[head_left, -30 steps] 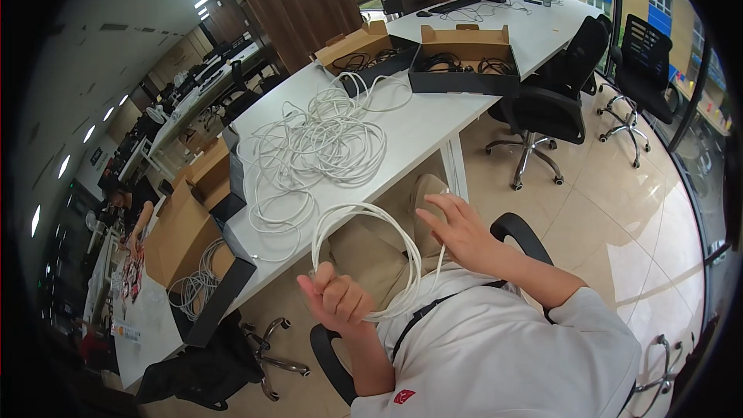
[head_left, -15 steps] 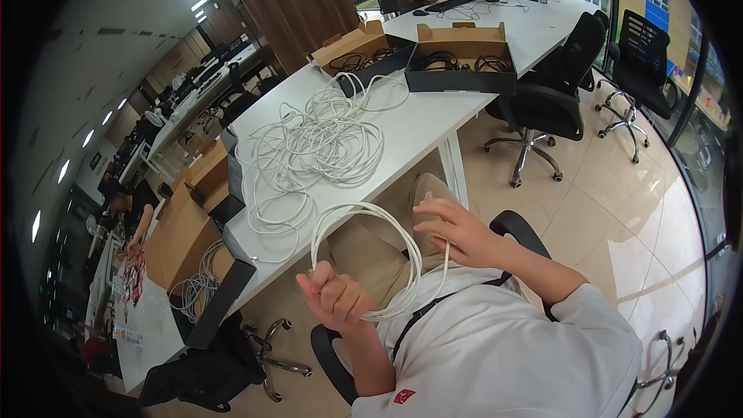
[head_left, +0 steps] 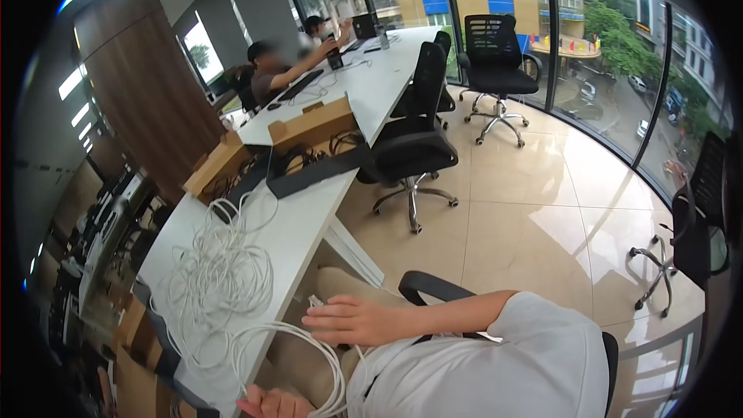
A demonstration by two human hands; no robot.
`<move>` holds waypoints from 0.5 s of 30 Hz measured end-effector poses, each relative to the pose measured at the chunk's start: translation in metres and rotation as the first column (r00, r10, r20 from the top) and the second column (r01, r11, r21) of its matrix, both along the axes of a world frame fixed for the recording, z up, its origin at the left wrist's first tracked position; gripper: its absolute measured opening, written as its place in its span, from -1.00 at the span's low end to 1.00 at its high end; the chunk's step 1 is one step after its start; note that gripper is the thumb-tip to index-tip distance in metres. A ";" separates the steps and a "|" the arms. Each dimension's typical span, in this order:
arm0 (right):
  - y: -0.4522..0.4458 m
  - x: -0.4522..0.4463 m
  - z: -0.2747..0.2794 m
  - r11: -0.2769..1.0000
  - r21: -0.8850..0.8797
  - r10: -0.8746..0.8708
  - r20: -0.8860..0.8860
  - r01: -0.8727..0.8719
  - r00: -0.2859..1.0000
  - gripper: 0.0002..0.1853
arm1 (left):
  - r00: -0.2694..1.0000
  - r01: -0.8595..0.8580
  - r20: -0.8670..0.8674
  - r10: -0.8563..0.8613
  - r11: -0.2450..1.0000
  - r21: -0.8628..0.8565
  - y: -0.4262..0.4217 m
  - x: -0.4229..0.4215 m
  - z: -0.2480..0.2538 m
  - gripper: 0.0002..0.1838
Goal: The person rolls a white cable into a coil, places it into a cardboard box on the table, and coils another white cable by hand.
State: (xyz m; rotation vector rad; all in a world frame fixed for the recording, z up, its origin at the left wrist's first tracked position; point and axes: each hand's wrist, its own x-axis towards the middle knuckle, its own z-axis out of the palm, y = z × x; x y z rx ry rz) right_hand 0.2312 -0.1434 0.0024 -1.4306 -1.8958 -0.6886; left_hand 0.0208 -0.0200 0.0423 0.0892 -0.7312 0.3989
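My left hand (head_left: 275, 404), at the bottom edge of the view, is closed round a looped white cable (head_left: 337, 387). The loops arch up over my lap and run along the table's front edge. My right hand (head_left: 352, 319) lies above the loops, back of the hand up, fingers fairly straight and close together. A small clear plug (head_left: 313, 301) on the cable's end sticks out by its fingertips, and cable comes out below the palm. The thumb is hidden. A tangled pile of white cables (head_left: 220, 267) lies on the white table (head_left: 298, 244) beyond.
Cardboard-lined black boxes (head_left: 317, 174) with black cables stand behind the pile. Another open box (head_left: 135, 379) is at lower left. Black office chairs (head_left: 414, 147) stand to the right on the tiled floor (head_left: 503, 240). Two people (head_left: 267, 77) sit at the table's far end.
My view has swung to the right, so the table and pile sit lower and further left. Both hands still have the cable; my right hand's fingers are closer together.
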 end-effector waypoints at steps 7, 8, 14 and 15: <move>0.028 0.013 -0.013 0.999 0.020 -0.048 -0.088 0.050 0.995 -0.58 | 0.998 0.021 -0.057 -0.024 0.998 -0.061 0.037 0.031 -0.006 -0.60; 0.030 0.012 -0.013 0.998 0.047 -0.037 -0.118 0.043 0.992 -0.58 | 0.998 0.003 -0.059 -0.006 0.998 -0.061 0.042 0.031 -0.007 -0.60; 0.039 0.018 -0.044 0.882 0.463 0.011 -0.195 0.082 0.981 -0.56 | 0.985 -0.131 -0.139 0.107 0.974 -0.182 0.035 0.033 -0.001 -0.63; 0.037 0.015 -0.037 0.888 0.446 0.012 -0.275 0.116 0.961 -0.54 | 0.987 -0.118 -0.127 0.099 0.981 -0.154 0.035 0.032 -0.001 -0.64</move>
